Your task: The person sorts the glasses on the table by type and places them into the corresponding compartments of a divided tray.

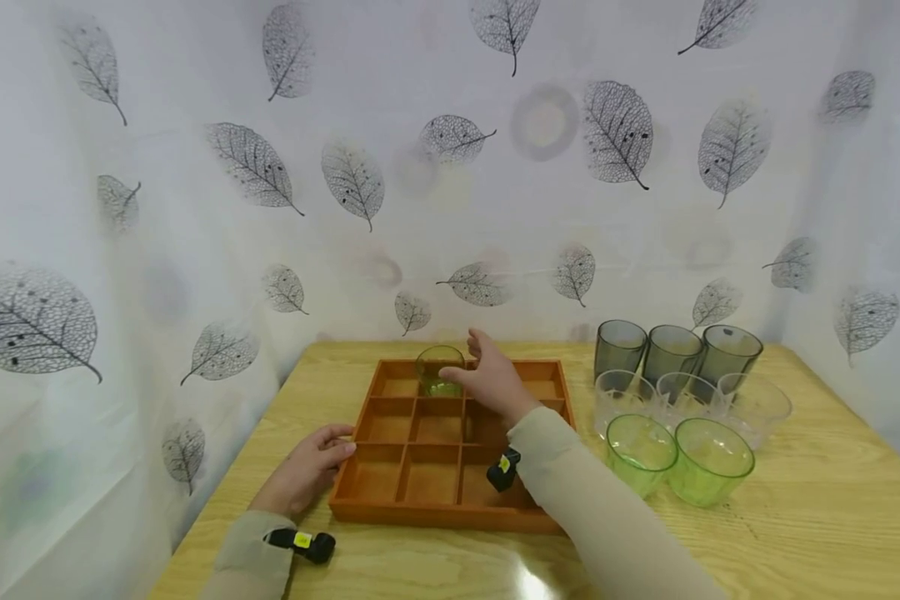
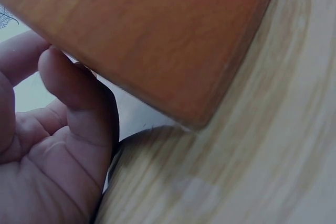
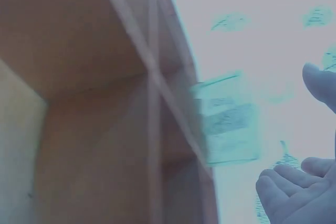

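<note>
A green clear glass (image 1: pixel 441 360) stands in the back row of the brown wooden divided tray (image 1: pixel 450 517), second compartment from the left. Just right of it is my right hand (image 1: pixel 495 383), thumb and fingers spread. The right wrist view shows a gap between this hand (image 3: pixel 299 195) and the glass (image 3: pixel 231 121), although the thumb overlaps the glass in the head view. At the tray's left side, my left hand (image 1: pixel 311 467) rests its fingertips and thumb against the outer wall. In the left wrist view, the left thumb (image 2: pixel 71 85) meets the tray's wall (image 2: pixel 152 51).
Right of the tray, three dark grey glasses (image 1: pixel 672 354) stand at the back, with three clear glasses (image 1: pixel 686 400) before them. Two green glasses (image 1: pixel 711 462) are in front. A leaf-printed white curtain (image 1: pixel 450 250) hangs behind the wooden table (image 1: pixel 390 567).
</note>
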The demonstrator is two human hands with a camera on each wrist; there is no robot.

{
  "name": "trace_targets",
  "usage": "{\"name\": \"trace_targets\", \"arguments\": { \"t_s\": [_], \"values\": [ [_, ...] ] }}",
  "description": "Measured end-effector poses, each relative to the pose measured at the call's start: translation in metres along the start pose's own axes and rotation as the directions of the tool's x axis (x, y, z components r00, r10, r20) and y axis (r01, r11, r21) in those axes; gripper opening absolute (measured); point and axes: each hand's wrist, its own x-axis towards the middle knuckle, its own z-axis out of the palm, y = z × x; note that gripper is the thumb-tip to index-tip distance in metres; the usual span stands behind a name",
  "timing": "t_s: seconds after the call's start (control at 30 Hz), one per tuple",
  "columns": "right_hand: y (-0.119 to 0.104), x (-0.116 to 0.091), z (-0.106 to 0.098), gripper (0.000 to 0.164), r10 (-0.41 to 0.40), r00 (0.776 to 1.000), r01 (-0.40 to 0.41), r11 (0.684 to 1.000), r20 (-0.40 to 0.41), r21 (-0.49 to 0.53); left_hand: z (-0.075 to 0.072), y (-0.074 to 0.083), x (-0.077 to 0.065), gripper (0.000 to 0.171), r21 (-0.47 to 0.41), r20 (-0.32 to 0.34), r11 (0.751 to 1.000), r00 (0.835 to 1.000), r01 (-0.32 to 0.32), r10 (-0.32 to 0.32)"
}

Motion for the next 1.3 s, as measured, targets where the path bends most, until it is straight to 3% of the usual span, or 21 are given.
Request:
{"name": "trace_targets", "arguments": {
  "t_s": [0.3,0.5,0.9,1.3],
  "values": [
    [-0.025,-0.023,-0.037,0.110,-0.077,0.996,0.079,0.997,-0.051,0.027,0.001,0.002,-0.002,0.054,0.002,0.013,1.000,1.000,-0.008,0.008],
    [-0.030,-0.041,-0.061,0.109,-0.129,0.988,0.133,0.990,-0.088,0.044,-0.001,0.004,-0.003,0.057,0.012,0.018,1.000,1.000,0.014,-0.014],
    [-0.022,-0.102,-0.115,0.100,-0.151,0.974,0.140,0.987,-0.170,-0.074,0.001,0.006,-0.005,0.057,0.004,0.019,1.000,1.000,0.013,-0.013],
    [0.005,-0.160,-0.165,0.096,-0.157,0.946,0.104,0.976,-0.284,-0.192,-0.001,0.004,-0.003,0.059,0.012,0.007,1.000,1.000,0.012,-0.012]
  ]
}}
